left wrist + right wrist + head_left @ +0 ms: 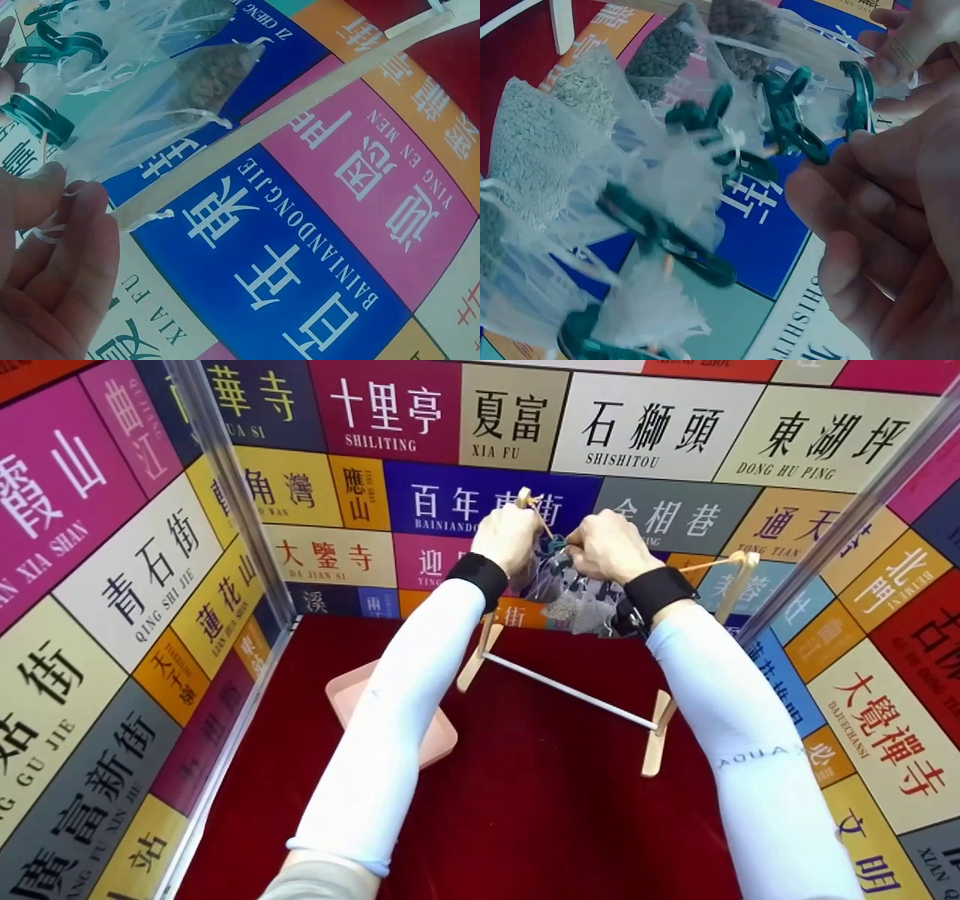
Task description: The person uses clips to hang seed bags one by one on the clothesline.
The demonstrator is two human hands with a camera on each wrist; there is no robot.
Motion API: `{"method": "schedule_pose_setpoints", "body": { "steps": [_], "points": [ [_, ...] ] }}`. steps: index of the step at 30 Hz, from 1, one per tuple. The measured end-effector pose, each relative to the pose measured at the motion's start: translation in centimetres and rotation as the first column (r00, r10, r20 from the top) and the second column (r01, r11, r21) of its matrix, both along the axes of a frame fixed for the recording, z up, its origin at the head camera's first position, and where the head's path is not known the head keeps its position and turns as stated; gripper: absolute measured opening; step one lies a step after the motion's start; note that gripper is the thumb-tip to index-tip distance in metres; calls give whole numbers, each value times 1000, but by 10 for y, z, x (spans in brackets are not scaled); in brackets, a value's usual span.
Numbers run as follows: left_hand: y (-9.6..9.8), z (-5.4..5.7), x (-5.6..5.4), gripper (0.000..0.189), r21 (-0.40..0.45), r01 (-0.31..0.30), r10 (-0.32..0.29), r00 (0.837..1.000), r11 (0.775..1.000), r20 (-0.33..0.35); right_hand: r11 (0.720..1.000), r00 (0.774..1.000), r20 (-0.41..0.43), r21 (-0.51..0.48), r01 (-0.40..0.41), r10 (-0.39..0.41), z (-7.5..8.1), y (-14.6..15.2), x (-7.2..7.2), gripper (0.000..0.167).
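Both hands work at a cord strung between two wooden posts. At the left post (523,498), my left hand (506,536) pinches the gathered top of a mesh bag (142,105) with brown lumps inside; its white drawstring runs over the fingers. My right hand (609,544) is just right of it, thumb and forefinger pinching a green clip (860,94) near the left fingertips. Further green clips (664,232) hang other mesh bags (536,142) of pale and dark granules along the cord.
The orange cord (716,564) reaches the right post (739,585). A white rod (570,690) joins the stand's wooden feet low down. A pink tray (444,739) lies on the dark red cloth (540,810), partly under the left forearm. Sign-covered walls and clear upright edges (232,487) surround it.
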State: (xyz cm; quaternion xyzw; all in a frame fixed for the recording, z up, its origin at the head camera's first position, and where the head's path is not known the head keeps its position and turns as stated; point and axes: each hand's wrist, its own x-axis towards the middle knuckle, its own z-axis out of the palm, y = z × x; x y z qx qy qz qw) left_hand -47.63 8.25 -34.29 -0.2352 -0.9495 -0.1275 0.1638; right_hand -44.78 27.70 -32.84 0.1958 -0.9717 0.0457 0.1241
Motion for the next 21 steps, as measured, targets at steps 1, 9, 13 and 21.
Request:
{"method": "schedule_pose_setpoints", "body": {
  "steps": [1,9,13,21],
  "points": [
    [0,1,0,26,4,5,-5,1000,1000,4,1000,1000,-16,-4,9,-9,-1,0,0,25],
    [1,6,3,22,31,30,-30,999,999,9,1000,997,-80,3,0,0,-5,-9,2,21],
    [-3,3,2,20,22,22,-22,1000,1000,14,998,997,-72,56,-7,12,-9,-15,2,25],
    [-12,-9,4,24,48,28,-28,1000,998,10,999,976,-218,-35,12,-19,-30,-15,10,41]
  ]
}}
